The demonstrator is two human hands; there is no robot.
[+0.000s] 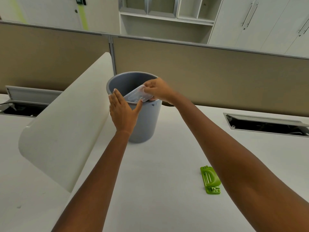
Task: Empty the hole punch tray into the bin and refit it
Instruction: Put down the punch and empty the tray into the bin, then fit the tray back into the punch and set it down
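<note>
A grey round bin [147, 121] stands on the white desk. Over its mouth my right hand [157, 91] grips the clear plastic tray [136, 97] by its upper end, and the tray tilts down into the bin. My left hand [122, 111] lies flat against the bin's near rim, fingers spread, its thumb touching the tray's lower edge. The green hole punch [210, 180] lies upside down on the desk at the near right, apart from both hands, partly behind my right forearm.
A white curved divider panel [66, 121] stands just left of the bin. Brown partition screens [217, 72] close off the back of the desk. Open cable troughs sit at the far right [267, 124] and far left [21, 109].
</note>
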